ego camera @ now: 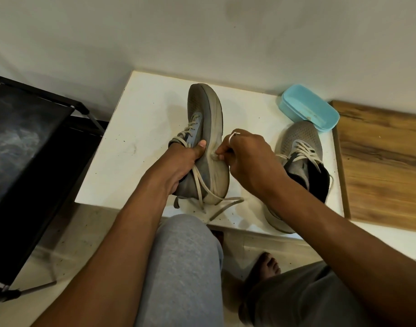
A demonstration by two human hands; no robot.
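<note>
Your left hand (183, 161) grips the shoe (207, 109) at its collar, thumb on the upper, and holds it on its side over the table (136, 128) with the toe pointing away and the sole turned right. Your right hand (249, 159), just right of the shoe, pinches a small pale wad (214, 157) against the midsole. A second shoe (299, 140) stands on the table beyond that hand, just beside a blue box (308, 109).

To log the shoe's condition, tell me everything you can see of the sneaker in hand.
The grey mesh sneaker is tipped on its side over the white table, toe toward the wall, its off-white midsole grimy. Loose laces trail past its heel. The left hand grips its collar; the right hand pinches a small pale wad against the midsole.
</note>
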